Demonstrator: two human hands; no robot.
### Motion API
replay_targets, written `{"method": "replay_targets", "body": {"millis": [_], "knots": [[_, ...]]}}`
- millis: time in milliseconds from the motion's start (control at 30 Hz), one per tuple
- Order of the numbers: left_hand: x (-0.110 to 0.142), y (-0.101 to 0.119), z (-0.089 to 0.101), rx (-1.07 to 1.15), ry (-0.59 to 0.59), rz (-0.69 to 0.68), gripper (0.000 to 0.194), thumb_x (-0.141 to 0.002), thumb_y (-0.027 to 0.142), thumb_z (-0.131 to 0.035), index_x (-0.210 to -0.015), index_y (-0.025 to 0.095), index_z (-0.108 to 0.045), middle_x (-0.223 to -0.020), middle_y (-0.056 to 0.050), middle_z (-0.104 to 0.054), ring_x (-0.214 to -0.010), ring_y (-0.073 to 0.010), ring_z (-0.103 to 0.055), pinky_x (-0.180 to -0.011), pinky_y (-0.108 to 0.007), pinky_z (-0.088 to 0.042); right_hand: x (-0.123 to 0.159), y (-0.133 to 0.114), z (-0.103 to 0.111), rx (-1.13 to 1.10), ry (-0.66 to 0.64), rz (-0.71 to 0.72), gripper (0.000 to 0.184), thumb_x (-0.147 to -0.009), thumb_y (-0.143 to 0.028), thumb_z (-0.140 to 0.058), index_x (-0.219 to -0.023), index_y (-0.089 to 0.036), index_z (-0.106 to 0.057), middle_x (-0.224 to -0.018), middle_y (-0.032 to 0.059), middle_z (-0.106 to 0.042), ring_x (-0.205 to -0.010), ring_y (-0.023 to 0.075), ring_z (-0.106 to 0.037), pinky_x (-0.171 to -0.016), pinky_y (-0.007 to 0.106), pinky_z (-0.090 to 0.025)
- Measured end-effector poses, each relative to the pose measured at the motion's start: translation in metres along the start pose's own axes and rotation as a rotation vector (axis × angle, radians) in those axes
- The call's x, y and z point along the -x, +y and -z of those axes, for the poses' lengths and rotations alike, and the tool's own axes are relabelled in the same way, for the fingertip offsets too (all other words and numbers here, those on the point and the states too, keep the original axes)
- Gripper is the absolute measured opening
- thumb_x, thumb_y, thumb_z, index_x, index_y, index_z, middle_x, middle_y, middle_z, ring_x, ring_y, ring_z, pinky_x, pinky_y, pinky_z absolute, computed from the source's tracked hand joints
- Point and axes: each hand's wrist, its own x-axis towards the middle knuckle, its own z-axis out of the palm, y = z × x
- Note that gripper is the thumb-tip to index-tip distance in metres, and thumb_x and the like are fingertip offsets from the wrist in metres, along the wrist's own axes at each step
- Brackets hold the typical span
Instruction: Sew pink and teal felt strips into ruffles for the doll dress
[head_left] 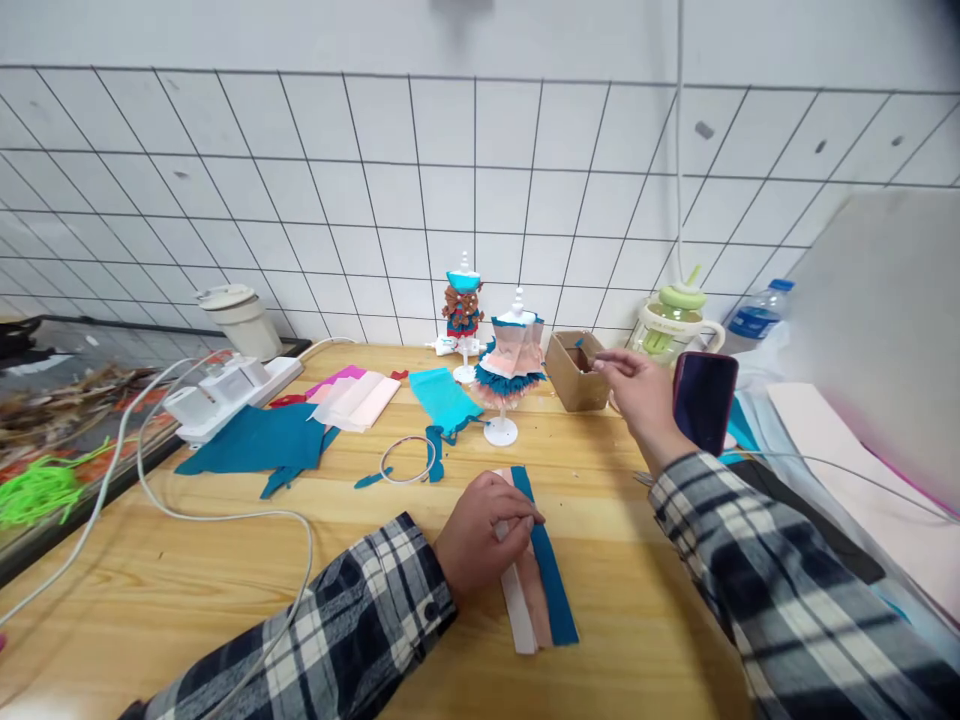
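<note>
Over the wooden table, my left hand [487,530] rests on the upper part of some layered strips, its fingers curled and thumb and forefinger together; anything between them is too small to make out. The strips are a blue strip [555,585], a pink strip [534,600] and a white strip [517,612], lying lengthwise. My right hand [637,395] is raised beside a small open cardboard box [577,380], fingertips pinched at its right rim. What they hold, if anything, cannot be seen. Behind the strips stands a miniature dress form [517,360] in a pink bodice and ruffled blue skirt.
A second dressed form [463,310] stands farther back. Blue cloth-like pieces [259,440], a turquoise piece [444,398] and a thin ring [407,460] lie left. A power strip [232,395] trails a cable. Right are a phone [705,400], a green-lidded cup [671,320] and a bottle [757,318].
</note>
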Motion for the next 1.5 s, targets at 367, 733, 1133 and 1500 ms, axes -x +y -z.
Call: {"method": "replay_targets", "body": {"millis": [367, 733, 1133, 1500], "knots": [[0.0, -0.003, -0.003, 0.006, 0.013, 0.016, 0.021, -0.084, 0.016, -0.053, -0.085, 0.024, -0.073, -0.085, -0.002, -0.074, -0.084, -0.0183, -0.061, -0.082, -0.036, -0.044, -0.041, 0.04, -0.008, 0.727, 0.036, 0.111, 0.036, -0.087, -0.025, -0.048, -0.118, -0.025, -0.067, -0.106, 0.0088, -0.071, -0.098, 0.024, -0.062, -0.088, 0.039, -0.044], [-0.002, -0.003, 0.003, -0.039, 0.141, 0.058, 0.02, -0.082, 0.017, -0.054, -0.083, 0.023, -0.072, -0.083, -0.002, -0.074, -0.082, -0.0186, -0.061, -0.079, -0.037, -0.043, 0.08, -0.002, -0.004, 0.39, -0.094, 0.27, 0.026, -0.089, -0.037, -0.052, -0.099, -0.022, -0.071, -0.087, 0.0061, -0.072, -0.069, 0.0197, -0.06, -0.065, 0.033, -0.048], [-0.003, 0.0, 0.004, -0.1, 0.176, 0.064, 0.018, -0.083, 0.019, -0.055, -0.081, 0.023, -0.072, -0.079, -0.002, -0.072, -0.078, -0.0185, -0.057, -0.077, -0.036, -0.042, 0.16, -0.02, -0.014, 0.23, -0.323, 0.236, 0.012, -0.083, -0.034, -0.067, -0.09, -0.027, -0.074, -0.078, 0.0029, -0.071, -0.076, 0.021, -0.061, -0.067, 0.034, -0.048], [-0.002, 0.003, 0.002, -0.135, 0.125, 0.071, 0.016, -0.084, 0.021, -0.057, -0.082, 0.023, -0.073, -0.077, -0.003, -0.071, -0.078, -0.0192, -0.056, -0.075, -0.036, -0.041, 0.164, -0.02, -0.014, 0.33, -0.393, 0.318, 0.008, -0.086, -0.027, -0.063, -0.081, -0.024, -0.069, -0.077, 0.0022, -0.068, -0.077, 0.0201, -0.058, -0.071, 0.034, -0.044]]}}
